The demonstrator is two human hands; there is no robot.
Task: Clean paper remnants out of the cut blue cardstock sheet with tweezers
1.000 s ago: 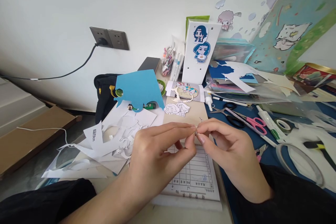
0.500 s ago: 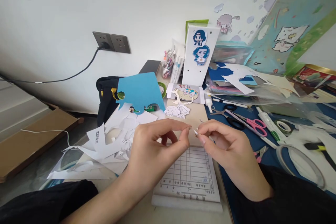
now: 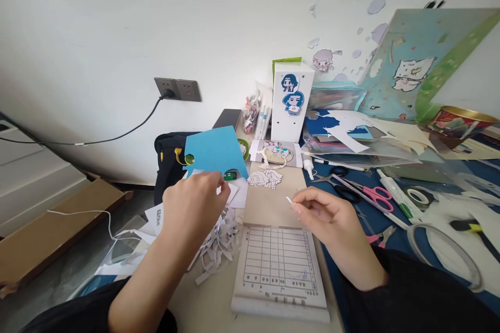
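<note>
My right hand [image 3: 332,229] pinches a small white pointed piece [image 3: 289,201] between thumb and fingertips, above the right edge of a beige board [image 3: 269,208]. Over the heap of paper scraps [image 3: 219,239] at the left, my left hand [image 3: 197,203] is turned palm down with its fingers curled; whatever they may hold is hidden. A pad with a printed grid [image 3: 279,260] lies between my forearms. Beyond it, cut-out line drawings [image 3: 265,179] rest on the board.
Scissors with pink handles [image 3: 377,197], a roll of tape [image 3: 417,196] and a large grey ring [image 3: 445,255] lie at the right. A blue sheet [image 3: 214,151] is behind my left hand. A white box [image 3: 291,125] stands against the wall.
My left hand has moved away from my right hand, leftward over the scraps, and turned palm down. My right hand still has the white piece. The view has shifted slightly upward.
</note>
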